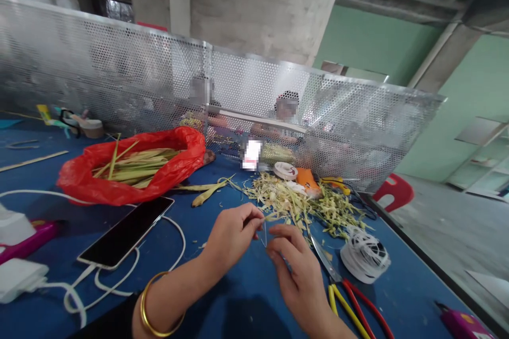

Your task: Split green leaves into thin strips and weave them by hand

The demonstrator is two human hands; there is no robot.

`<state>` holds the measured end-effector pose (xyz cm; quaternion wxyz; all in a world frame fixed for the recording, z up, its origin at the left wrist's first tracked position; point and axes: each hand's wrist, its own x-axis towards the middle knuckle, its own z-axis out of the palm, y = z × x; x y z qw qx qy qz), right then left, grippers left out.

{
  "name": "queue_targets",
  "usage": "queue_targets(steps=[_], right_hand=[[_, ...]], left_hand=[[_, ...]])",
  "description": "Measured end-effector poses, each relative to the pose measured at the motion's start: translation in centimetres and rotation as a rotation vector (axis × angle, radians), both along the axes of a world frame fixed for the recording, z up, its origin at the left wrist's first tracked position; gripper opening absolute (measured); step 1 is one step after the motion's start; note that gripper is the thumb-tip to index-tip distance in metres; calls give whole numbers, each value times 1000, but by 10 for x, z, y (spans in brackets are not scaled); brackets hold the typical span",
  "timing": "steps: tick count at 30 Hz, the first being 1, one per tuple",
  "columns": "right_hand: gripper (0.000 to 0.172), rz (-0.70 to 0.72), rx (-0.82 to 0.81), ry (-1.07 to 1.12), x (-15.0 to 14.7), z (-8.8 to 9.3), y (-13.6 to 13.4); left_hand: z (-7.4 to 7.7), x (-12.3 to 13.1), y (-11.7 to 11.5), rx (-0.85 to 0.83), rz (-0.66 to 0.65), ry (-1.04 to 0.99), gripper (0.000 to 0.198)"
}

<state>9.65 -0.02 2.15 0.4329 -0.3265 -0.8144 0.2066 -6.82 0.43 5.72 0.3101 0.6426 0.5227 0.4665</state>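
Note:
My left hand [238, 230], a gold bangle on its wrist, pinches the end of a small pale plant strip [273, 217] over the blue table. From those fingertips a thin whitish thread [265, 234] runs down to my right hand [292, 262], whose thumb and forefinger close on its lower end. Just right of the right hand lie scissors [330, 265] and a tool with red and yellow handles [353, 304]. Beyond both hands spreads a heap of shredded plant scraps [278, 193]. Farther left, a red plastic bag [139, 190] holds long green-yellow leaf strips [143, 165].
A phone [127, 233] with white cables lies left. Near the right edge stand a white spool [365, 257] and a purple-handled tool [463, 323]. A roll of tape [285, 170] sits behind the scraps. A perforated metal screen [254, 85] closes the back; people sit beyond it.

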Motion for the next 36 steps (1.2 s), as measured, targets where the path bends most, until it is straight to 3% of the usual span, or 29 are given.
queue_targets(steps=[2,9,13,15,17,19,21,24,26,29,33,36], right_hand=[[17,25,91,28,0,3,-3],[21,157,56,-37,2,3,0],[21,120,28,-44,8,10,3],[19,88,-26,-15,14,16,8],[18,61,-98,46,21,22,16],[18,40,-209,126,26,24,24],[17,34,-342,188,27,22,31],[15,35,-434,183,21,12,34],[17,18,-382,117,14,7,29],[17,23,-179,45,6,2,16],[17,6,85,50,2,-2,3],[19,58,73,89,0,-3,2]], left_hand=[[-2,0,-1,16,2,105,15],[-12,4,-1,89,-26,413,18],[-14,4,0,86,-194,529,19],[-10,3,-2,-16,-372,448,20],[-4,2,-4,-187,-540,230,18],[2,3,-6,-290,-580,-10,10],[6,4,-6,-279,-505,-175,4],[5,5,-4,-159,-323,-249,7],[2,4,-1,-89,-202,-241,8],[-2,3,3,-64,-79,-223,9],[-4,6,3,-114,-47,-196,10],[-6,10,1,-87,-33,-92,12]])
